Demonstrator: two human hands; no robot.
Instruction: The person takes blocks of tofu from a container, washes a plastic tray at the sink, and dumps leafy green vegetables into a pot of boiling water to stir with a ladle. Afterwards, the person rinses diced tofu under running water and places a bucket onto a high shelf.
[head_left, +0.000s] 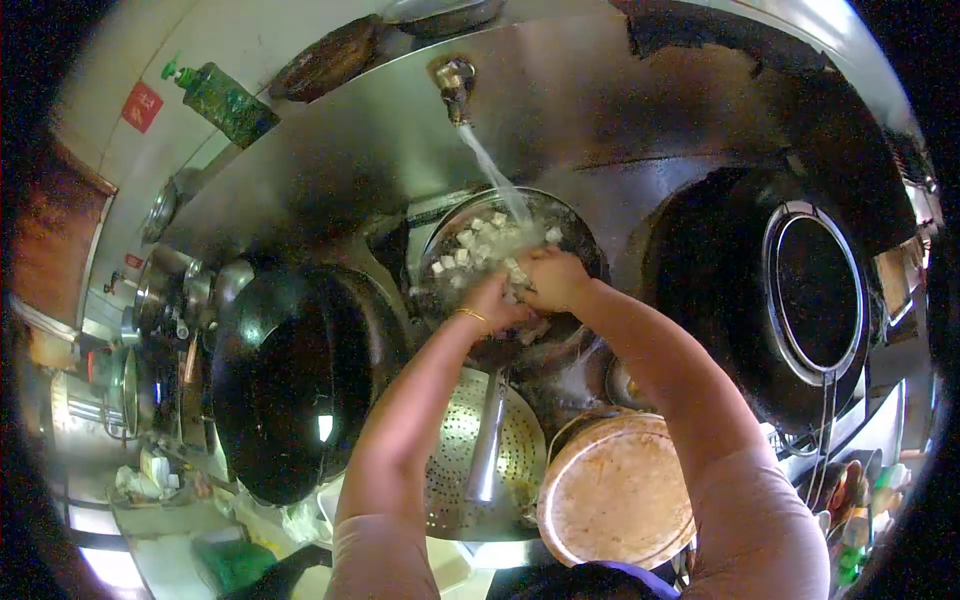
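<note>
Water runs from a wall tap [455,85] into a round pan [432,240] in the middle of the stove. Several pale cubes [480,240] lie in the wet pan. Both hands are together over the pan's lower part, among the cubes. My left hand [495,303], below a yellow band on the wrist, has bent fingers that partly overlap the other hand. My right hand [552,277] is curled close beside it, near the falling water. What either hand holds, if anything, is too hidden to make out.
A dark wok [270,390] stands at left. On the right is another dark wok [690,270] with a ring-shaped strainer [775,290]. A perforated ladle [455,440] and a round wooden board [615,490] lie nearer me. A green pump bottle [230,103] is at upper left.
</note>
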